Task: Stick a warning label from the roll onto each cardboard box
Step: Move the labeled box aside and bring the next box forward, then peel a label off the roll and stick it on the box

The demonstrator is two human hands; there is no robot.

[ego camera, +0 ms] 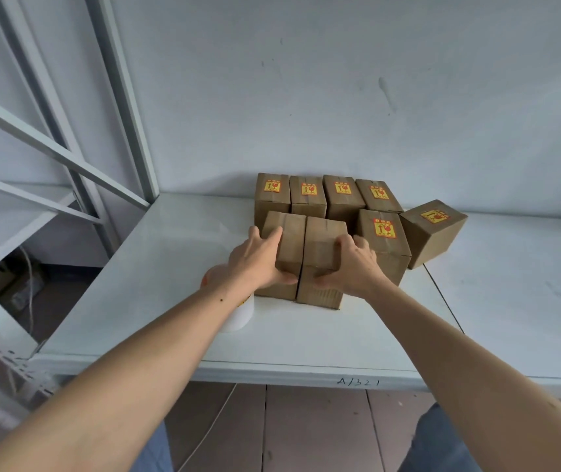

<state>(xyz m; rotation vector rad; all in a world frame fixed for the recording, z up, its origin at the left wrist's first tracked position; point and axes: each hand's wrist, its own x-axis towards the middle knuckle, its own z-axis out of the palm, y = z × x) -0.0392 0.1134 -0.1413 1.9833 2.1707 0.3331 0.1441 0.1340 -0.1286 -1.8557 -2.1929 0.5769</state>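
While both hands reached over the white table (323,335), the left hand (255,260) gripped an unlabelled cardboard box (284,247) and the right hand (350,264) clasped its unlabelled neighbour (323,247) — the two boxes touching side by side. Behind them stood four labelled boxes (308,194); two more (383,240) sat to the right, one tilted. The label roll (238,313) lay under the left wrist — mostly hidden.

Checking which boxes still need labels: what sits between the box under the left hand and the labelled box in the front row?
In the head view, one unlabelled box stands there, gripped by the right hand.
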